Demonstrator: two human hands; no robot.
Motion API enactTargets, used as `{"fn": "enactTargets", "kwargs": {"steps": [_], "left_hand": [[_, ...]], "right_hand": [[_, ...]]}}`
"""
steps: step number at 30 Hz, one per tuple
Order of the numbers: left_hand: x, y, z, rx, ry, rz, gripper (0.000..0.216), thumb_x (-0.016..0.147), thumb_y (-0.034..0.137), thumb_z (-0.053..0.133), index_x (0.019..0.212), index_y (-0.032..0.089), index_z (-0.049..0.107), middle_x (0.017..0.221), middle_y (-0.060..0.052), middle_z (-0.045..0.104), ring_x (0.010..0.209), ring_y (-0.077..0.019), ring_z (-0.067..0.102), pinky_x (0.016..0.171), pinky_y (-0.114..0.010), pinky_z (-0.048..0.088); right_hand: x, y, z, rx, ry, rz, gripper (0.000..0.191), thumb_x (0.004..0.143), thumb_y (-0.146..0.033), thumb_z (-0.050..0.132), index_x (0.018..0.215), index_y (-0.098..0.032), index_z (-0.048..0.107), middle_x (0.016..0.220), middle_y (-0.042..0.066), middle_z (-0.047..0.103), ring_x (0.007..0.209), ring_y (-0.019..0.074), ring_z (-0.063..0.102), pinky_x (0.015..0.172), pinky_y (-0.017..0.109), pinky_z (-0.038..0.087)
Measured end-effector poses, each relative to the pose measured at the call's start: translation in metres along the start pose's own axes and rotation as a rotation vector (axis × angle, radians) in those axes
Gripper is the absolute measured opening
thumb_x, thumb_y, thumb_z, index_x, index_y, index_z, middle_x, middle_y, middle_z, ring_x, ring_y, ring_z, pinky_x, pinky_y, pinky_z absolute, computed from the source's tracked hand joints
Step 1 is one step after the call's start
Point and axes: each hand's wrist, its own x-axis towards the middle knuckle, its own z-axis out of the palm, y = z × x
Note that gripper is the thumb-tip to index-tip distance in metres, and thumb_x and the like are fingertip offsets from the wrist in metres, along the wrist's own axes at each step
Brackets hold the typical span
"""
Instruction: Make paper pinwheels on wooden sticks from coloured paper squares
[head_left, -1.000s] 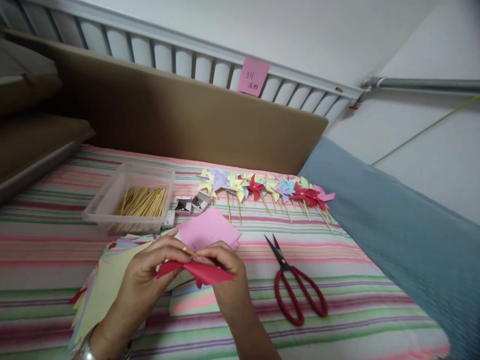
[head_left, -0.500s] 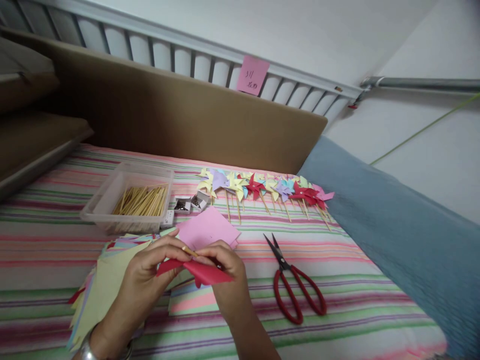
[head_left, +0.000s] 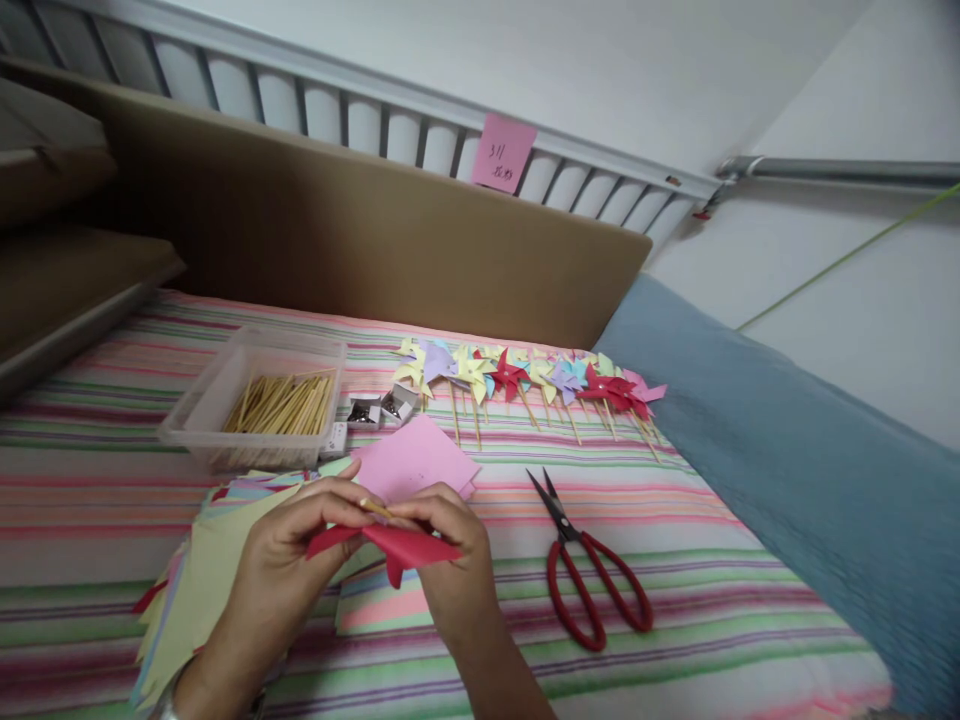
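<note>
My left hand point(head_left: 304, 535) is closed on the left side of a red paper pinwheel point(head_left: 405, 546), its thumb and fingers near a short visible length of wooden stick point(head_left: 373, 508). From the other side my right hand point(head_left: 454, 535) pinches the pinwheel and the stick. The red blades hang below my fingers; where stick and paper meet is hidden by them. Under my hands lie pink paper squares point(head_left: 416, 455) and striped-looking layers of coloured paper point(head_left: 382, 605). A stack of pale yellow and other coloured sheets point(head_left: 210, 570) lies beneath my left forearm.
Red-handled scissors point(head_left: 574, 550) lie partly open at the right. A clear plastic box point(head_left: 180, 425) holds wooden sticks point(head_left: 281, 405). Beside it are two small boxes of pins point(head_left: 365, 410). Several finished pinwheels point(head_left: 510, 375) line the back, before a brown board point(head_left: 375, 240).
Both hands and the red pinwheel have shifted very slightly left, and the pinwheel is tilted a little differently. The hold stays the same.
</note>
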Motion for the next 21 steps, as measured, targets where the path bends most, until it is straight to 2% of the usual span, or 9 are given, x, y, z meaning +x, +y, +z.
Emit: {"fn": "enactTargets", "kwargs": {"steps": [13,21], "left_hand": [[-0.0016,-0.0033,0.0009,-0.006,0.005,0.032,0.014,0.076,0.013,0.067,0.074,0.026,0.069,0.082,0.002,0.07,0.082,-0.0144,0.065,0.077,-0.025,0.05],[-0.0025,-0.0002,-0.0002,-0.024,0.012,0.024,0.015,0.075,0.011,0.066,0.073,0.025,0.069,0.081,0.001,0.07,0.08,-0.0168,0.065,0.072,-0.028,0.051]], "right_hand": [[-0.0008,-0.0036,0.0016,0.062,0.005,0.006,0.027,0.071,-0.002,0.066,0.082,-0.025,0.076,0.073,0.0,0.063,0.069,0.0138,0.061,0.064,0.023,0.046],[-0.0006,-0.0081,0.003,0.083,-0.006,-0.006,0.018,0.072,-0.011,0.072,0.08,-0.026,0.076,0.069,-0.001,0.062,0.065,0.0133,0.059,0.061,0.023,0.045]]}}
